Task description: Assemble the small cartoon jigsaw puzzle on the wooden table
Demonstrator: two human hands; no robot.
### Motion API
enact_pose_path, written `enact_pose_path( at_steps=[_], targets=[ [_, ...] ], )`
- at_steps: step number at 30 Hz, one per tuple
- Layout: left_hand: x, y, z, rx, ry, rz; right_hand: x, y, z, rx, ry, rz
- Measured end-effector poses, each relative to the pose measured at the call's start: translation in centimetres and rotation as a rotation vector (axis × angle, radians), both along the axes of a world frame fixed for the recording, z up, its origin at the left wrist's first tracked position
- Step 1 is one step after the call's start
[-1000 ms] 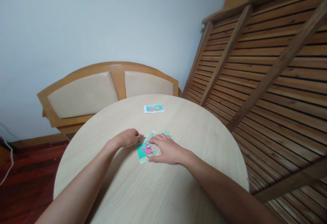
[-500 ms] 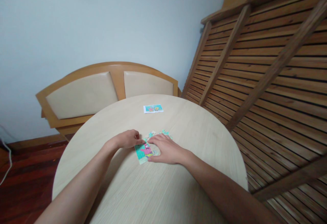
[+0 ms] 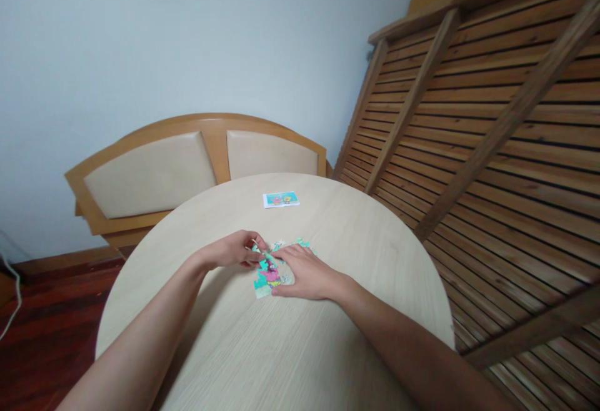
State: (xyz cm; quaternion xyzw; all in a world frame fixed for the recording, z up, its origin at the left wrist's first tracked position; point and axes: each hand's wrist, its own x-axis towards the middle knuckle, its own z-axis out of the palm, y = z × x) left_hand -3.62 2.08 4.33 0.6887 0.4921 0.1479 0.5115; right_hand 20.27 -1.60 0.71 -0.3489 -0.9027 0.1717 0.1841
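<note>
A small jigsaw puzzle (image 3: pixel 268 277) with a teal ground and a pink cartoon figure lies near the middle of the round pale wooden table (image 3: pixel 262 348). My right hand (image 3: pixel 304 270) lies flat on its right part, fingers stretched out, holding it down. My left hand (image 3: pixel 237 250) is raised a little at the puzzle's left edge, fingers pinched on a teal puzzle piece (image 3: pixel 259 251). Several loose pieces (image 3: pixel 304 244) lie just beyond my right hand's fingertips.
A small picture card (image 3: pixel 281 199) lies at the table's far side. Behind the table stands a wooden bench back with beige pads (image 3: pixel 197 161). A slatted wooden frame (image 3: pixel 492 123) leans close along the right. Dark red floor (image 3: pixel 42 323) shows at the left.
My left hand has lifted from the puzzle's left edge with a teal piece pinched in it, and the puzzle's left part looks broken up. My right hand has stayed in place.
</note>
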Motion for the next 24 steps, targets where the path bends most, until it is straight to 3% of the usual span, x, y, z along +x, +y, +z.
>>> enact_pose_path(
  at_steps=[4, 10, 14, 21, 24],
  targets=[
    [1.0, 0.1, -0.2, 0.023, -0.07, 0.092, -0.7, -0.1, 0.1, 0.0, 0.108, -0.06],
    [2.4, 0.3, -1.0, 0.018, -0.166, 0.146, -0.9, 0.8, -0.1, -0.167, 0.359, -0.241],
    [2.7, 0.3, -1.1, 0.001, -0.216, 0.203, -0.2, 1.3, -0.3, -0.234, 0.429, -0.28],
    [3.3, 0.0, -1.7, -0.033, -0.229, 0.12, -0.3, 1.4, -0.5, -0.199, 0.41, -0.321],
    [3.6, 0.0, -2.2, 0.047, -0.148, 0.118, -0.3, 1.5, -0.5, -0.186, 0.398, -0.292]
  ],
)
